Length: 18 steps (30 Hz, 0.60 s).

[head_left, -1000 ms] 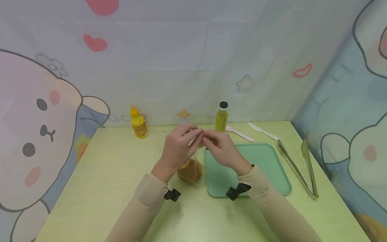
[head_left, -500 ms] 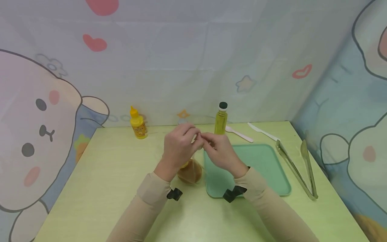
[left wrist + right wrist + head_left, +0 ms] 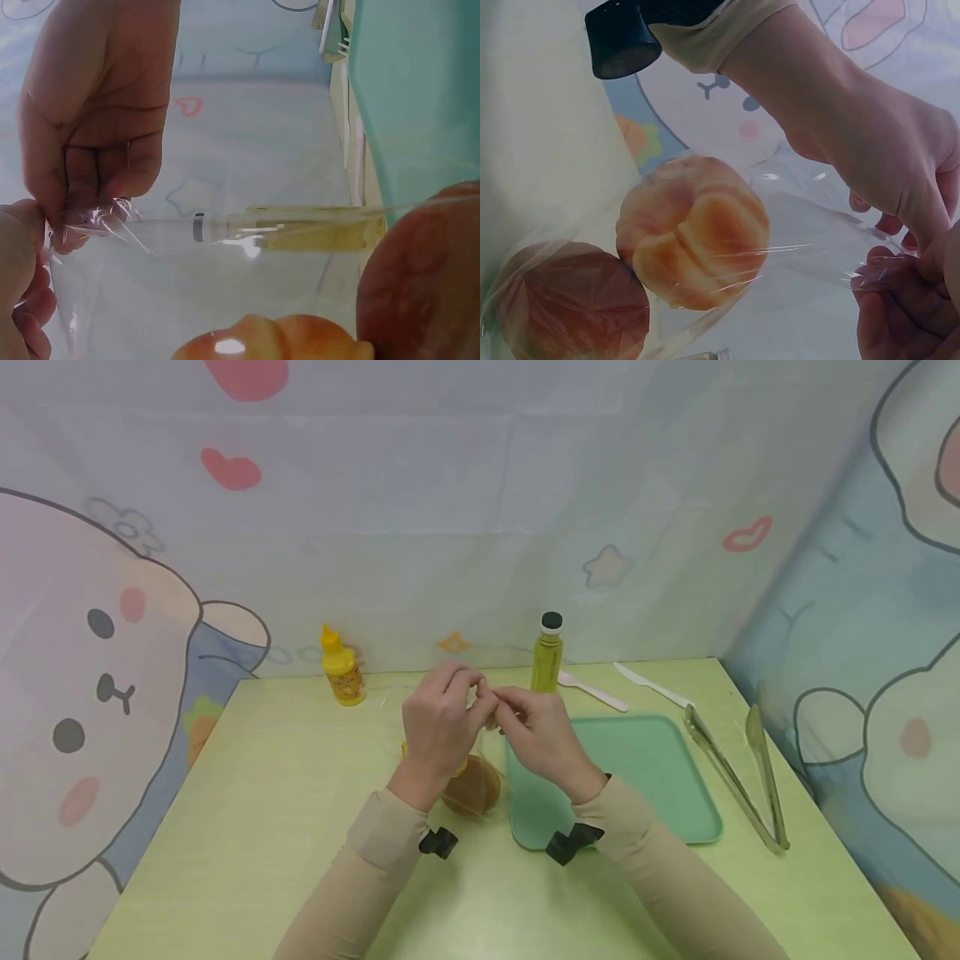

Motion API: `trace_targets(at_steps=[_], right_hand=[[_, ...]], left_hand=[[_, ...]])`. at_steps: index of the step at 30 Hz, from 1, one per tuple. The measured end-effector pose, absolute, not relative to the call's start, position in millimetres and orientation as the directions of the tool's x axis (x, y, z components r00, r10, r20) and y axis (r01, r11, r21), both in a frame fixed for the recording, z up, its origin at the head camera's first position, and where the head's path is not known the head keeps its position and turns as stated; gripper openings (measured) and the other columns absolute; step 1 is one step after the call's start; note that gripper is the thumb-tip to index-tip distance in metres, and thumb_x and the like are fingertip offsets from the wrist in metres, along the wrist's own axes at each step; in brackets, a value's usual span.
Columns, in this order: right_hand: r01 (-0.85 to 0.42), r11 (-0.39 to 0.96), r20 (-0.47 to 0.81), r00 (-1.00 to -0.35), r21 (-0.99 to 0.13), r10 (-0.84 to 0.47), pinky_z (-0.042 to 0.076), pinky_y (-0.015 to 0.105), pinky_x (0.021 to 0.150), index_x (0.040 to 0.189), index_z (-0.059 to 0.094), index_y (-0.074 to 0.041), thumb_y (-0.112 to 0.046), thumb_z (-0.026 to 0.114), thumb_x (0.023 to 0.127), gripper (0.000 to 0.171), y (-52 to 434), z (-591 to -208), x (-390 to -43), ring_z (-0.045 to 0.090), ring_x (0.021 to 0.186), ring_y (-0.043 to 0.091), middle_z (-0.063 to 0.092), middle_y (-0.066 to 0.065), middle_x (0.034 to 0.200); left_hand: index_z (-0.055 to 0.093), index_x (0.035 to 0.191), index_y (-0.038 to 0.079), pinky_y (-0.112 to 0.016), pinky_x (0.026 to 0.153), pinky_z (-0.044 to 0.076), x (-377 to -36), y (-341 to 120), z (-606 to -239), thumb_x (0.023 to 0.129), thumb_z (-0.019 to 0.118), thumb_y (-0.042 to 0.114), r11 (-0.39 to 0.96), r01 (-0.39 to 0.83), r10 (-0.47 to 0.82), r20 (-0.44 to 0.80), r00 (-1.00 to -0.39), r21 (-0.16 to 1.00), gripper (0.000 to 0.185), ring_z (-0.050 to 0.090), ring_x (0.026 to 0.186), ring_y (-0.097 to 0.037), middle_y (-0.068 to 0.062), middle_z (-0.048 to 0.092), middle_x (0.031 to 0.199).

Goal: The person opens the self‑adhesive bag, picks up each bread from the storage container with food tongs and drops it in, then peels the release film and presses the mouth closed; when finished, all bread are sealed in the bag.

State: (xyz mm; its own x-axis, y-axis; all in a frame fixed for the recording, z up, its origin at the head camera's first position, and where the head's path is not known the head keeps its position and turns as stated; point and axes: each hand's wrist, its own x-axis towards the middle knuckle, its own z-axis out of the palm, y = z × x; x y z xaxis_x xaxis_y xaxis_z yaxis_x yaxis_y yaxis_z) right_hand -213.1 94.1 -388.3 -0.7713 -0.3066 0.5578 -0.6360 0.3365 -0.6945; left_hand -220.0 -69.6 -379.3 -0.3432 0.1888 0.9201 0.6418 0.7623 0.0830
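My left hand (image 3: 438, 718) and right hand (image 3: 543, 735) meet above the table, fingertips close together. Between them they pinch the gathered mouth of a clear plastic bag (image 3: 802, 247). Two bread pieces show through the film: a golden, twisted roll (image 3: 694, 232) and a round brown bun (image 3: 574, 307). The head view shows the brown bun (image 3: 472, 787) just below the hands, while the left hand and wrist mostly cover the golden roll. In the left wrist view, shiny folds of film run from the right hand (image 3: 97, 112) to the left hand (image 3: 15, 277).
A green tray (image 3: 622, 810) lies right of the bag, with metal tongs (image 3: 735, 777) beyond it. Behind stand a bottle of yellow-green liquid (image 3: 547, 664) and, farther left, a yellow squeeze bottle (image 3: 345, 677). A pink plastic utensil (image 3: 596, 692) and white knife (image 3: 654, 685) lie along the back.
Both hands have shifted slightly left and down in the head view, the right hand more, their fingertips working at the bag's mouth. The bun has hardly moved.
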Motion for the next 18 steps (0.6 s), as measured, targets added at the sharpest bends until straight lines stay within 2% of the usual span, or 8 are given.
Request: trace_targets(at_steps=[6, 10, 12, 14, 16, 18], right_hand=[[-0.606, 0.329, 0.535, -0.795, -0.724, -0.287, 0.061, 0.029, 0.065, 0.113, 0.078, 0.0, -0.007, 0.055, 0.108, 0.025, 93.2, -388.3, -212.0, 0.073, 0.073, 0.02, 0.077, 0.007, 0.085], [-0.557, 0.317, 0.493, -0.829, -0.768, -0.263, 0.063, 0.035, 0.065, 0.108, 0.077, 0.0, -0.007, 0.055, 0.108, 0.023, 95.0, -388.5, -213.2, 0.074, 0.075, 0.025, 0.077, 0.006, 0.084], [-0.534, 0.309, 0.475, -0.844, -0.787, -0.249, 0.063, 0.038, 0.066, 0.107, 0.077, 0.0, -0.006, 0.055, 0.107, 0.023, 96.3, -389.1, -214.4, 0.074, 0.076, 0.027, 0.077, 0.006, 0.083], [-0.521, 0.3, 0.464, -0.852, -0.799, -0.243, 0.064, 0.038, 0.066, 0.106, 0.077, 0.0, -0.006, 0.056, 0.107, 0.022, 97.1, -389.3, -215.3, 0.074, 0.077, 0.026, 0.077, 0.007, 0.084], [-0.512, 0.298, 0.454, -0.857, -0.806, -0.243, 0.064, 0.038, 0.067, 0.107, 0.077, 0.0, -0.007, 0.056, 0.107, 0.022, 97.8, -389.4, -215.8, 0.074, 0.077, 0.024, 0.077, 0.008, 0.085], [-0.505, 0.298, 0.446, -0.86, -0.81, -0.247, 0.064, 0.037, 0.068, 0.108, 0.076, 0.0, -0.007, 0.056, 0.108, 0.021, 98.2, -389.8, -216.0, 0.074, 0.078, 0.022, 0.077, 0.009, 0.086]], left_hand=[[0.068, 0.085, 0.003, -0.031, 0.05, 0.051, -223.1, -74.0, -380.6, 0.084, 0.068, -0.003, 0.729, 0.658, 0.122, 0.911, -0.394, 0.188, 0.006, 0.059, 0.06, -0.02, -0.009, 0.064, 0.082], [0.065, 0.088, 0.001, -0.032, 0.051, 0.049, -227.8, -82.3, -377.0, 0.088, 0.063, -0.003, 0.654, 0.697, 0.054, 0.9, -0.432, 0.295, 0.004, 0.056, 0.058, -0.022, -0.012, 0.061, 0.08], [0.065, 0.091, 0.0, -0.03, 0.05, 0.043, -228.8, -87.1, -374.0, 0.093, 0.06, -0.001, 0.537, 0.756, 0.075, 0.872, -0.484, 0.374, 0.005, 0.05, 0.055, -0.02, -0.011, 0.059, 0.075], [0.066, 0.095, 0.001, -0.027, 0.05, 0.04, -228.3, -91.6, -372.7, 0.098, 0.059, 0.001, 0.381, 0.792, 0.141, 0.817, -0.559, 0.477, 0.008, 0.05, 0.055, -0.017, -0.009, 0.061, 0.072], [0.068, 0.098, 0.002, -0.024, 0.049, 0.041, -226.6, -95.3, -372.3, 0.101, 0.059, 0.003, 0.237, 0.774, 0.211, 0.746, -0.631, 0.587, 0.01, 0.052, 0.055, -0.017, -0.007, 0.066, 0.072], [0.071, 0.099, 0.002, -0.022, 0.05, 0.046, -224.2, -98.5, -373.0, 0.102, 0.061, 0.004, 0.151, 0.724, 0.248, 0.683, -0.687, 0.673, 0.01, 0.057, 0.058, -0.018, -0.008, 0.071, 0.077]])
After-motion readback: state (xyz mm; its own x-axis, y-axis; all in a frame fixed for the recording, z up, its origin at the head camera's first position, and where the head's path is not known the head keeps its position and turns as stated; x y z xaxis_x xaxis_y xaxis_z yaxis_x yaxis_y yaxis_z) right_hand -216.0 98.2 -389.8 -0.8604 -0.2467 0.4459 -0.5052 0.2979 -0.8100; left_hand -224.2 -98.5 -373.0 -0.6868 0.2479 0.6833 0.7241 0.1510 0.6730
